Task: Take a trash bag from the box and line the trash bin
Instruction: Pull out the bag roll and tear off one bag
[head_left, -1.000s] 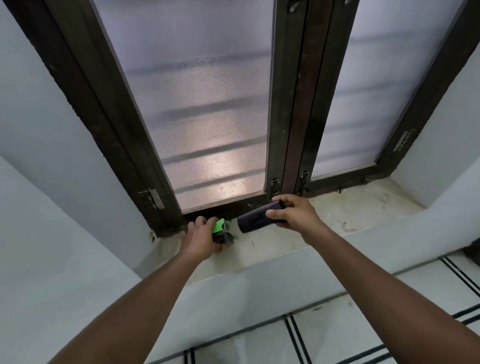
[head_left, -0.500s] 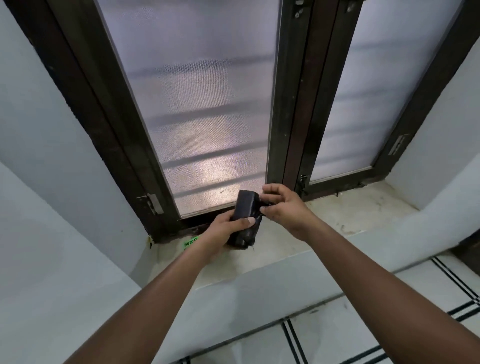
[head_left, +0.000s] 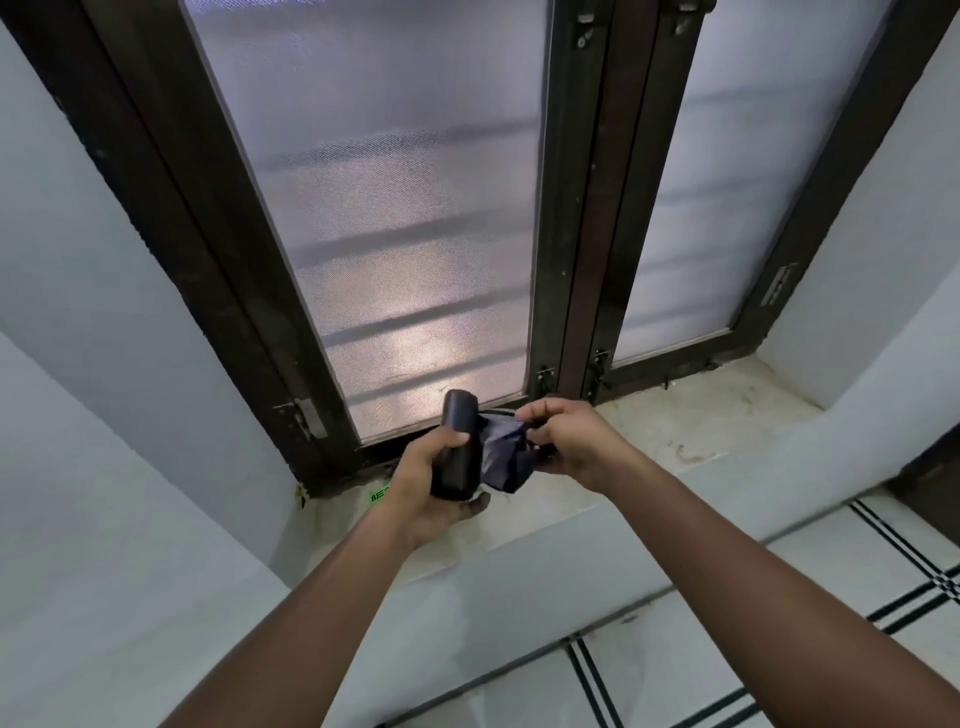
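The left hand grips a smooth, dark cylindrical roll of trash bags, held nearly upright above the pale, stained stone sill. The right hand pinches the thin, crinkled loose bag end drawn sideways from the roll. A green box peeks out on the sill behind the left wrist. Frosted, textured glass sits in a dark frame.

box: mostly hidden behind left hand; green print unreadable
roll: lower end covered by palm
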